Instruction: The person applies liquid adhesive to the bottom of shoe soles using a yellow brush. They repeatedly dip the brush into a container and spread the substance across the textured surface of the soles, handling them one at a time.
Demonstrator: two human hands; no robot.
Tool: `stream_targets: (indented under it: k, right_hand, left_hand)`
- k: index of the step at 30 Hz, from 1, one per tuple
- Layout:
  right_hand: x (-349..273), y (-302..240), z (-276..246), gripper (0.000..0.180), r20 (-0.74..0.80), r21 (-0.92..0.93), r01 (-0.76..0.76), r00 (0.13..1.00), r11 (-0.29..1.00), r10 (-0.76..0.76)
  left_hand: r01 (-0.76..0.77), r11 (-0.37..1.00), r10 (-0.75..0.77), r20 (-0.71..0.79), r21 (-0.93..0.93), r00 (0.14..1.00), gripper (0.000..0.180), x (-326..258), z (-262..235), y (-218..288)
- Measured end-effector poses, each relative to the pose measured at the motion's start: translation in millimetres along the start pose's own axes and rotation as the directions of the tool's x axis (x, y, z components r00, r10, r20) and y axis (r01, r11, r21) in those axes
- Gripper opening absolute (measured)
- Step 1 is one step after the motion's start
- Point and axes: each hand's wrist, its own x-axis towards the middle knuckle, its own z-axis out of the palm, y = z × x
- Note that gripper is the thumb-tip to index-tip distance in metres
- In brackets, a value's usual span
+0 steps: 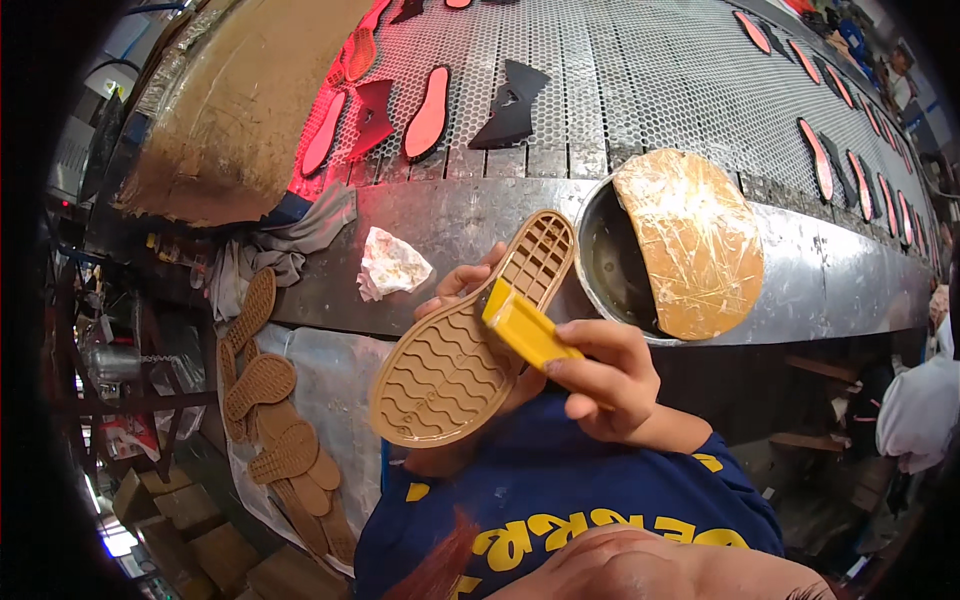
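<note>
In the head view, the left hand (pixel 462 283) grasps a tan rubber shoe sole (pixel 470 335) tread-up above the counter (pixel 470 215). The right hand (pixel 612 375) is clenched on a yellow brush handle (pixel 525 330) touching the sole. The sole seems in the gluing step; a steady stroke is needed beside the glue pot (pixel 612 262).

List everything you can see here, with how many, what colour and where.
Shoe sole: one, tan, held up at centre.
Yellow tool: one, against the sole.
Glue pot: one, dark metal, set in the bench, tan board partly over it.
Crumpled paper: one, white, on the bench.
Spare soles: several, tan, lower left.
Insoles: many, red, on the mesh conveyor.
Left hand: behind the sole.
Right hand: grip on the tool.
</note>
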Motion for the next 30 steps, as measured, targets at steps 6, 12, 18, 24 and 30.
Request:
stream_targets:
  k: [6, 12, 18, 24, 30]
  right_hand:
    - [13, -3, 9, 0.041, 0.081, 0.009, 0.251, 0.965, 0.968, -0.251]
    - [31, -18, 24, 0.040, 0.148, -0.009, 0.407, 0.904, 0.913, -0.401]
    - [42, -23, 31, 0.040, 0.175, 0.049, 0.449, 0.876, 0.892, -0.450]
    - [46, -21, 35, 0.038, 0.162, 0.157, 0.420, 0.882, 0.894, -0.443]
    - [50, -18, 23, 0.036, 0.200, 0.231, 0.317, 0.910, 0.920, -0.364]
  left_hand:
    - [0.129, 0.913, -0.187, -0.116, -0.388, 0.976, 0.041, 4, -10, -3]
    - [0.059, 0.992, -0.032, -0.230, 0.113, 0.973, 0.074, 13, 34, 13]
    - [0.551, 0.681, -0.655, -0.062, -0.482, 0.753, 0.058, 9, 14, 29]
    - [0.592, 0.415, -0.761, 0.093, -0.690, 0.642, 0.038, 6, 10, 3]
    - [0.512, 0.457, -0.682, 0.083, -0.727, 0.727, 0.032, -1, 10, 4]
